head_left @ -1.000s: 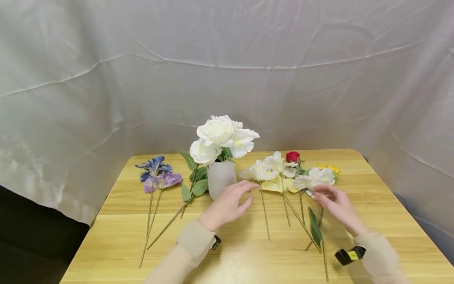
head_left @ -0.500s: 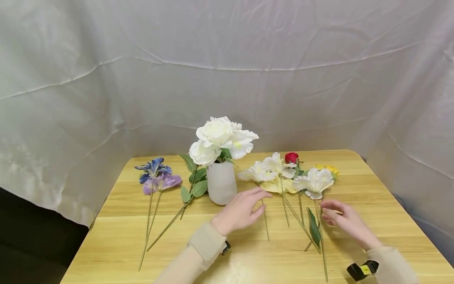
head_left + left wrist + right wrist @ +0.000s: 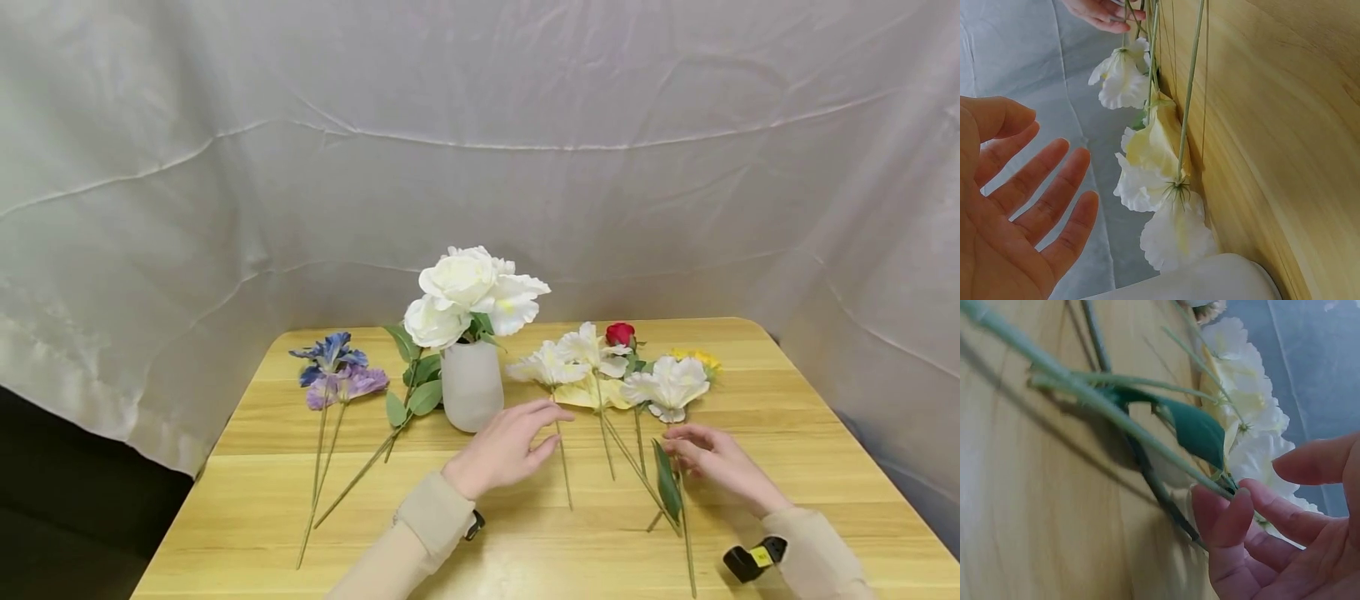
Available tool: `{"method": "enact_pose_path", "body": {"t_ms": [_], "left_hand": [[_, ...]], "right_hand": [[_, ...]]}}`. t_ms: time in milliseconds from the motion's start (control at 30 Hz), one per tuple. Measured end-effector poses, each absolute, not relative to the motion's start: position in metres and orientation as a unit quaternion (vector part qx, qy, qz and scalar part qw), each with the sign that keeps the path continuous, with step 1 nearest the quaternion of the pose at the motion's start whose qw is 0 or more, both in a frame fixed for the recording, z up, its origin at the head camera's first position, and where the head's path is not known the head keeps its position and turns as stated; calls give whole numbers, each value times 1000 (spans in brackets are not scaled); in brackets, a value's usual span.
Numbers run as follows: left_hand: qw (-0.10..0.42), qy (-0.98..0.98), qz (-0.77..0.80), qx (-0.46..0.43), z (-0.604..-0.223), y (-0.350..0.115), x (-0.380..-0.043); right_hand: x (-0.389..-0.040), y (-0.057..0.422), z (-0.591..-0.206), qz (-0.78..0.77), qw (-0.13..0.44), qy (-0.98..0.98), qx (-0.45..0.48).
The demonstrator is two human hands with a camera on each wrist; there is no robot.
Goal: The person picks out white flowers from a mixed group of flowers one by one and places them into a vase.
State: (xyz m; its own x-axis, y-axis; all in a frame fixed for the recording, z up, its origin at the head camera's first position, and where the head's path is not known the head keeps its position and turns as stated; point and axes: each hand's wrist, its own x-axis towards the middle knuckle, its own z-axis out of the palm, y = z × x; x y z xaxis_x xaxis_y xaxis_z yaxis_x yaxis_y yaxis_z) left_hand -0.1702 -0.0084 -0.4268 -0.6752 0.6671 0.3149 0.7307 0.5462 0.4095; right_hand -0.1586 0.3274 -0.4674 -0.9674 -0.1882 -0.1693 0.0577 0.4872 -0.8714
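My left hand [image 3: 506, 446] is held over the table in front of the white vase [image 3: 471, 392]. In the left wrist view its fingers are spread and apart from the white flowers [image 3: 1175, 228]. My right hand [image 3: 720, 467] lies at the stem below a white flower [image 3: 670, 385] at the right. Seen from the right wrist, bent fingertips touch that green stem [image 3: 1141, 434] near a dark leaf [image 3: 1197, 432]; the thumb [image 3: 1310, 462] stands away from it. Part of the stem is hidden by the fingers. White blooms [image 3: 461, 283] fill the vase.
Blue [image 3: 330, 354] and purple flowers [image 3: 348, 385] lie at the left of the wooden table [image 3: 247, 500]. Leafy stems [image 3: 408, 408] lie beside the vase. Pale yellow petals [image 3: 592, 393], a red rose [image 3: 620, 334] and a yellow flower [image 3: 701, 358] lie right of it.
My right hand has drawn back from the white bloom to its stem, which lies straighter with the bloom facing up. The left hand has shifted right, away from the vase.
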Motion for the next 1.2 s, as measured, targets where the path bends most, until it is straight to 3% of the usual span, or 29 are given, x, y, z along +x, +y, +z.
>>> {"method": "enact_pose_path", "body": {"t_ms": [367, 600, 967, 1200], "left_hand": [[66, -873, -267, -402, -431, -9, -170], [95, -865, -280, -406, -431, -13, -169], [183, -854, -353, -334, -427, -32, -168], [305, -814, -406, -283, -430, -52, -171]], "right_hand": [[-158, 329, -466, -617, 137, 774, -40], [-158, 332, -464, -699, 156, 698, -31], [-163, 329, -459, -779, 192, 595, -35], [-164, 322, -447, -782, 182, 594, -54]]}}
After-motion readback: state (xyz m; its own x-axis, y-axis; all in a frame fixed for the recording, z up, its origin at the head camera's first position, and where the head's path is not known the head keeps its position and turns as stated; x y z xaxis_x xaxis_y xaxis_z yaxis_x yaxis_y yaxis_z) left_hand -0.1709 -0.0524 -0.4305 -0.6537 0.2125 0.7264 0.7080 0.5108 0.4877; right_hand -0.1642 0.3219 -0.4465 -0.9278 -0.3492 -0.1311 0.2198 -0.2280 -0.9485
